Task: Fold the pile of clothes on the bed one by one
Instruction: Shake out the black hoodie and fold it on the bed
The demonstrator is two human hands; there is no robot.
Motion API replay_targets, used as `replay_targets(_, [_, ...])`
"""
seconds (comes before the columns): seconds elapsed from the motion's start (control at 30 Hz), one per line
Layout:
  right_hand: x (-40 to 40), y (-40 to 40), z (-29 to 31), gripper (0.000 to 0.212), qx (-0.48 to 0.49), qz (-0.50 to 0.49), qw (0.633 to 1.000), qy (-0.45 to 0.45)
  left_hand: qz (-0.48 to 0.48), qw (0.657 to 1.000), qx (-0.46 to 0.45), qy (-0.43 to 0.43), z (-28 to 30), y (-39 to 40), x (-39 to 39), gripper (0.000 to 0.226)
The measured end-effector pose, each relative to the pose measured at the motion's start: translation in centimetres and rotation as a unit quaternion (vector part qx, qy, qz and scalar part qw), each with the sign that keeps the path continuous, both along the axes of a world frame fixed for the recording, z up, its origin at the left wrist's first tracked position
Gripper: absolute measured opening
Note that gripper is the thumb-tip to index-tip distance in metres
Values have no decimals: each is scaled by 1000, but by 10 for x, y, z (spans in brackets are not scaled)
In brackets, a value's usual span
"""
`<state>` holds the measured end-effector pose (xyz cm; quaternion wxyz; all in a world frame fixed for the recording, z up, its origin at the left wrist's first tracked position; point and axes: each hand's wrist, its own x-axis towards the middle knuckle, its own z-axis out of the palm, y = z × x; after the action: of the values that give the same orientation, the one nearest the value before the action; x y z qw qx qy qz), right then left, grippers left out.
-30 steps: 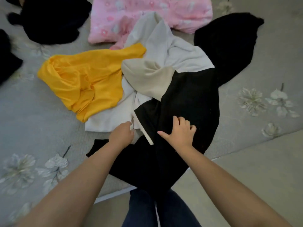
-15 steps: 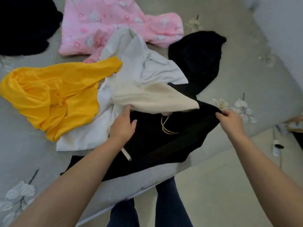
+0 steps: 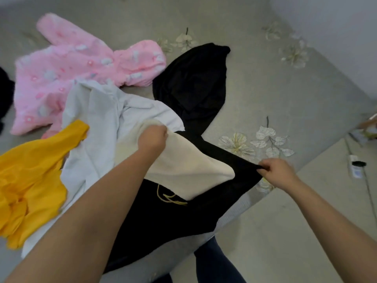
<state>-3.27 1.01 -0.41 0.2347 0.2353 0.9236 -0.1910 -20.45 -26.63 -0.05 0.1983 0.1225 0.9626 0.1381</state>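
A black garment (image 3: 169,217) with yellow stitching lies at the near edge of the grey flowered bed (image 3: 265,94). A cream cloth (image 3: 187,168) lies across it. My left hand (image 3: 152,139) grips the cream cloth's upper edge. My right hand (image 3: 277,174) pinches the black garment's right corner and holds it taut. A white garment (image 3: 102,127) lies beneath the cream cloth, with a yellow garment (image 3: 30,174) to its left. A pink fleece garment (image 3: 71,70) lies at the back, and another black piece (image 3: 193,84) lies behind the pile.
More dark clothing (image 3: 5,94) shows at the left edge. Beige floor (image 3: 295,231) runs along the bed's right side, with a white power strip and cable (image 3: 355,166) on it. My legs (image 3: 212,262) stand against the bed edge.
My left hand has moved up from the black garment and now grips the cream cloth's edge. My right hand has pulled the black corner further right. The view has turned to the right.
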Motion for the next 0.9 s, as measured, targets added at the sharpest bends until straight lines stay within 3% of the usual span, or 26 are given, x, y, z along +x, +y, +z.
replay_targets(0.1, [12,30,-18,13,-29,-66,997,-23,-45,989,85,115,28,60,-19,23])
replay_targets(0.17, [17,42,-33,25,-41,-134,990,-34,-99,966,174,161,52,102,-33,21])
replay_targets(0.27, [18,46,-51,23,-38,-225,973,-42,-193,945,237,114,66,157,-41,49])
replay_targets(0.33, [15,40,-61,21,-14,-249,968,-38,-227,953,187,77,54,174,-35,58])
replay_targets(0.43, [8,25,-71,25,2,-223,975,-4,-240,969,-1,67,9,163,-16,49])
replay_targets(0.57, [-1,15,-93,43,45,-177,983,6,-120,987,-107,-4,-50,121,20,21])
replay_targets(0.73, [-7,10,-124,37,97,-188,977,-41,-132,987,-89,-33,-93,105,51,39])
replay_targets(0.9, [-11,27,-136,18,90,-280,955,-18,-73,986,116,-95,-90,120,51,34])
